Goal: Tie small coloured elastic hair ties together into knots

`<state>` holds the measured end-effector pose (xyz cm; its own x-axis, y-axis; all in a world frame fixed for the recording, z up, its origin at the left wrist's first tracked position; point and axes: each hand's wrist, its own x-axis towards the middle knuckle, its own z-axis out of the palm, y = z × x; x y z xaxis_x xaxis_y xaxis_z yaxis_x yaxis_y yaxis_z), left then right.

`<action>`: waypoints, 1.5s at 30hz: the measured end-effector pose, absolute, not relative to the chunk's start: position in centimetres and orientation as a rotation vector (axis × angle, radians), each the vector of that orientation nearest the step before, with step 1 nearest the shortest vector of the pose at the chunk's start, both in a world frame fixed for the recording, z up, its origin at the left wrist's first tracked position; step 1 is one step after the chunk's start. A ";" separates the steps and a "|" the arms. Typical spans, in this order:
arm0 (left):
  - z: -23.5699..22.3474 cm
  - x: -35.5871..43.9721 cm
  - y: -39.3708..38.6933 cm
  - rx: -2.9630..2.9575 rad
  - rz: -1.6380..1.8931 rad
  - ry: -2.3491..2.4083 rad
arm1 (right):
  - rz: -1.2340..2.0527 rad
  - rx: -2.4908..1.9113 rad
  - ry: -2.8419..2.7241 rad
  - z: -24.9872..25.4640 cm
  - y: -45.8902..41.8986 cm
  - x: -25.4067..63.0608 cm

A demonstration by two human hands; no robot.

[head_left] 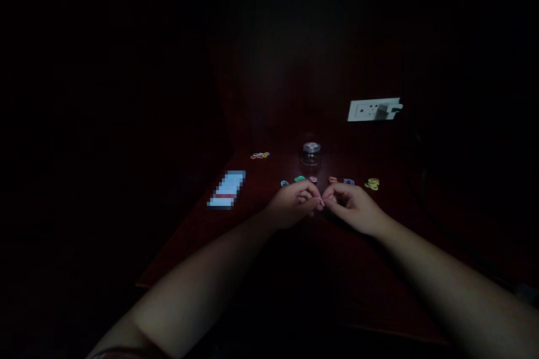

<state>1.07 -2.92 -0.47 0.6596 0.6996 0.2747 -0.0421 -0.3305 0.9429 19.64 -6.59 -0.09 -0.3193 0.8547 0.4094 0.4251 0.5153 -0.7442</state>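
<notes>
My left hand [295,202] and my right hand [352,206] meet over the dark red table, fingertips nearly touching. Between them they pinch a small pink hair tie [320,202]; its exact shape is partly hidden by the fingers. Just beyond the hands lies a row of small ring-like hair ties sorted by colour: blue [284,183], green [299,179], pink [313,179], orange [332,180], purple [348,182] and yellow [373,183]. Some of these are partly covered by my hands.
A clear lidded jar [311,155] stands behind the row. Mixed-colour hair ties [260,155] lie at the back left. A phone with a lit, blurred screen [227,189] rests on the left. On the back wall, a socket [374,109] holds a plug. The surroundings are very dark.
</notes>
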 end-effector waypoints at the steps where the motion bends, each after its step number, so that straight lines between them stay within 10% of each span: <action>1: -0.5 1.1 -2.9 1.760 0.831 0.528 | 0.652 -1.049 -1.944 0.0 -6.6 19.6; 45: -0.3 0.8 -2.9 1.897 0.921 0.652 | 0.603 -1.065 -1.941 -0.4 -6.5 19.7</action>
<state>0.81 -2.90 -0.34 0.5831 0.7404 0.3343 0.0697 -0.4556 0.8875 19.71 -6.54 -0.35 -0.3039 0.8495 0.4313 0.4557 0.5272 -0.7172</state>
